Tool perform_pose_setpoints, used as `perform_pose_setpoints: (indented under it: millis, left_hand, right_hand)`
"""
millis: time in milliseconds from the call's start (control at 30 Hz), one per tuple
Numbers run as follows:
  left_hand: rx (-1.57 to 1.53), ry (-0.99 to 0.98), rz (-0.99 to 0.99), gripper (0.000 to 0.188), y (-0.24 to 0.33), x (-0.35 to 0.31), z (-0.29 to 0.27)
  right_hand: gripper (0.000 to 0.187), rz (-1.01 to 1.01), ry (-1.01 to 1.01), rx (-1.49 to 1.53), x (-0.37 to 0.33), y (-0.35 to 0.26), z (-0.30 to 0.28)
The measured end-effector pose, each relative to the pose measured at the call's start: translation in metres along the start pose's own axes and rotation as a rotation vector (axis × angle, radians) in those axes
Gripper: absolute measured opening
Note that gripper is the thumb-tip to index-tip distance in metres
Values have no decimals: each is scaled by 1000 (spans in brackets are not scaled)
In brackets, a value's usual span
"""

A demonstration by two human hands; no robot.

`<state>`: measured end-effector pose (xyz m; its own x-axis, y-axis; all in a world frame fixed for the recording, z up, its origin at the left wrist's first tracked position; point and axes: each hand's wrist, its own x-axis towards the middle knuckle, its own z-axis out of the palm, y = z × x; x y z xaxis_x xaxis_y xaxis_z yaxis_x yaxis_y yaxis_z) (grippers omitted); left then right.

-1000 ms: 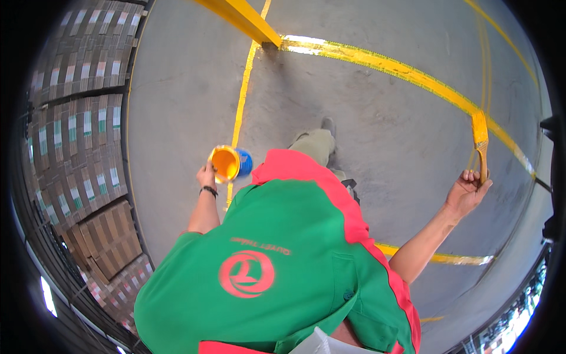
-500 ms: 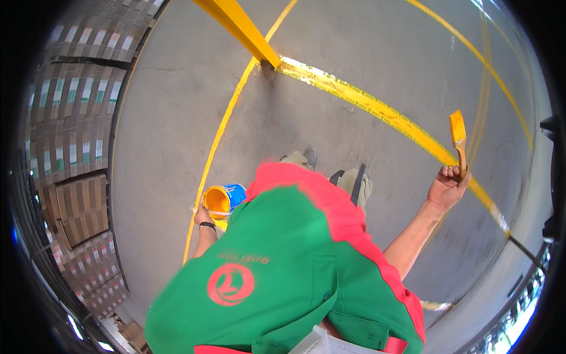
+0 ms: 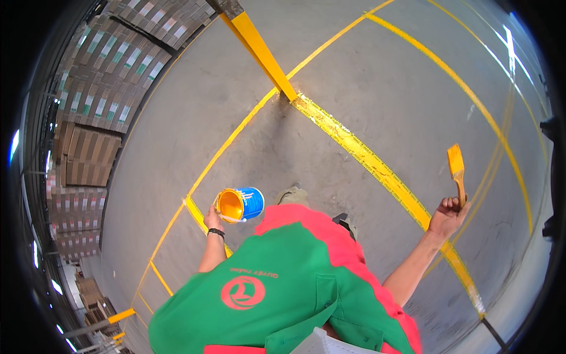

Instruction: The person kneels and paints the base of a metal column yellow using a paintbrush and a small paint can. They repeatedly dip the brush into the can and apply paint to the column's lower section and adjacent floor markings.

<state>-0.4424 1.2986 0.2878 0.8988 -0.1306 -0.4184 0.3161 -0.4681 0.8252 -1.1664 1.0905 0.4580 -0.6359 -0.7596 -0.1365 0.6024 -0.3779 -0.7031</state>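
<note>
Close by, we are wearing a green and red shirt. With our left hand we are gripping a blue can off to the left, by its edge or handle; we are not managing to tell which. The can is tipping, and yellow paint is showing in its open mouth. With our right hand we are gripping a brush by its stick, off to the right. Its yellow bristles are pointing away from us, and they seem to be staying off the floor.

We are guessing that we are carrying the paint and brush between strokes. Any new stroke would be calling for a wet brush and a steady can.

Farther out, a wide, shiny yellow line is running to the foot of a yellow post. Stacked boxes are standing off to the left.

Compared with half a second ago, the post's foot is sitting lower in our view, and more floor is showing past it. The brush is sitting lower too. We are still holding both things, and more of the can's blue side is showing.
</note>
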Motion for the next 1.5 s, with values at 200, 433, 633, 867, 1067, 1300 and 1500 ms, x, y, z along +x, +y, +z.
perform_pose_setpoints:
  millis: [200, 433, 633, 867, 1067, 1300, 1500]
  left_hand:
    - [128, 44, -52, 23, -46, -53, -18]
    - [207, 145, -20, 29, -55, -78, -26]
    - [169, 91, 80, 29, -24, -60, 0]
    - [110, 65, 125, 34, 9, 7, 50]
    - [-20, 36, 206, 28, 72, 42, 89]
    - [144, 48, 172, 32, 181, 48, 130]
    - [267, -95, 345, 32, 268, 48, 170]
  right_hand:
    - [33, 48, 36, -30, 34, -13, -57]
    - [36, 127, 32, -112, 50, 25, -33]
    - [35, 205, -273, -348, 46, 116, 78]
    - [37, 276, -446, -427, 30, 226, 211]
    - [39, 527, -444, -174, 22, 387, 320]
    - [32, 592, -518, -202, -9, 499, 410]
    - [25, 488, -1077, -632, -68, 482, 437]
